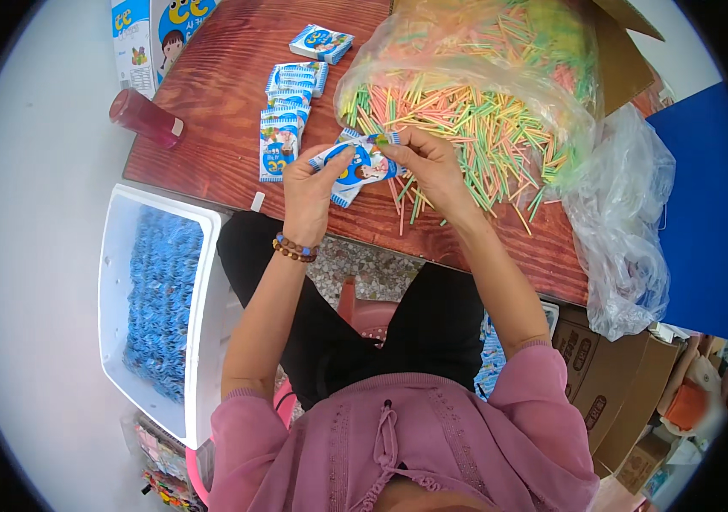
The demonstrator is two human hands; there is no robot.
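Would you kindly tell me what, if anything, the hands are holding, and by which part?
A small blue-and-white packet: the left hand pinches its left part, the right hand its upper right part.

bright, fairly even light filled the view, its source out of sight. pale glints caught the crumpled plastic bag (624, 247); shadows on the table (219, 94) were soft. the held packet (371, 172) looked fairly crisp, but the clutter (687, 406) at lower right was indistinct. straight edges bowed, and black rounded off the corners.
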